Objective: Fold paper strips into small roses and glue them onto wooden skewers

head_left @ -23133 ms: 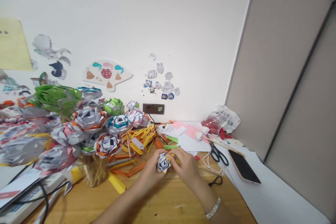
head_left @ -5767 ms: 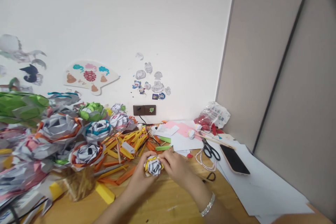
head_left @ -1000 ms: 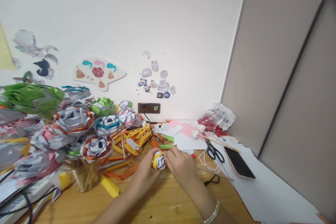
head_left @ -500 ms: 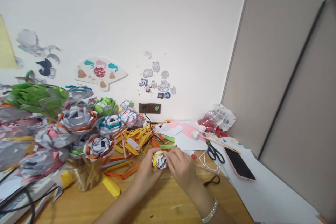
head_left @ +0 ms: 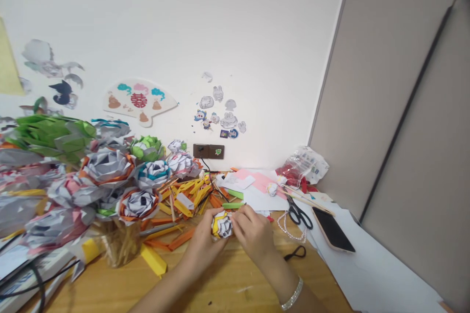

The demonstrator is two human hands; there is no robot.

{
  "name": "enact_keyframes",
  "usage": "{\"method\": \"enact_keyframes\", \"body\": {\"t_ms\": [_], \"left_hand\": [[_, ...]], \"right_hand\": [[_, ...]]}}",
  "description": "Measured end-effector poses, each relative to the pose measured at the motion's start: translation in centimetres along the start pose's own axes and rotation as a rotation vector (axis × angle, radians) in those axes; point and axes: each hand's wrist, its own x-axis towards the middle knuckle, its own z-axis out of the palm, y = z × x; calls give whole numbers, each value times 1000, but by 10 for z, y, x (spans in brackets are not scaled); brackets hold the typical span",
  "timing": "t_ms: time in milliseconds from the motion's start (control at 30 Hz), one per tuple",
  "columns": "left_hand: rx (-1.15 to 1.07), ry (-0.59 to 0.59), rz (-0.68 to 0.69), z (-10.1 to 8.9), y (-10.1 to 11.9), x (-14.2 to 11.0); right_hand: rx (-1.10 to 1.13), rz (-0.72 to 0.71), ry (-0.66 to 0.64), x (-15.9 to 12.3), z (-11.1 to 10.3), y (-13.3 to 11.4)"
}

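A small paper flower (head_left: 222,225), white with dark markings and some yellow folds on its left side, is held above the wooden table. My left hand (head_left: 204,238) is wrapped around it from the left, thumb below. From the right, my right hand (head_left: 254,233) pinches at the flower's edge with thumb and fingertips pressed together. What lies between those fingertips is too small to make out apart from the flower's petal edge. The flower's underside and any stem are hidden by the hands.
Many finished paper flowers (head_left: 106,168) stand in a clear container (head_left: 119,244) on the left. Yellow and orange paper strips (head_left: 191,193) lie behind my hands. Scissors (head_left: 299,214), a bead string (head_left: 288,230), a phone (head_left: 333,230) and white sheets (head_left: 370,259) are on the right.
Earlier, my right fingers held a yellow piece at the flower; now yellow folds show on its left side. Over the last second the hands and flower have barely moved.
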Motion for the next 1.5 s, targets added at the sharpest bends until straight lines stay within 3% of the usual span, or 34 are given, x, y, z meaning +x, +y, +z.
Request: {"method": "enact_keyframes", "body": {"t_ms": [300, 567, 767, 900, 1100, 1267, 1367, 1500], "left_hand": [[29, -13, 89, -1, -8, -1], [24, -85, 136, -4, -16, 0], [-13, -102, 150, -6, -14, -2], [-30, -147, 141, -6, -9, -2], [-83, -114, 112, -7, 1, 0], [-118, -213, 118, -8, 5, 0], [-162, -262, 124, -7, 6, 0], [-181, -288, 121, -6, 7, 0]], "right_hand": [[382, 170, 36, 5, -3, 1], [773, 542, -201, 13, -4, 9], [1080, 607, -292, 12, 0, 19], [1158, 680, -388, 13, -3, 21], [1102, 537, -316, 18, -21, 28], [974, 367, -165, 18, -23, 29], [889, 207, -204, 17, -22, 24], [798, 135, -268, 16, -23, 22]]}}
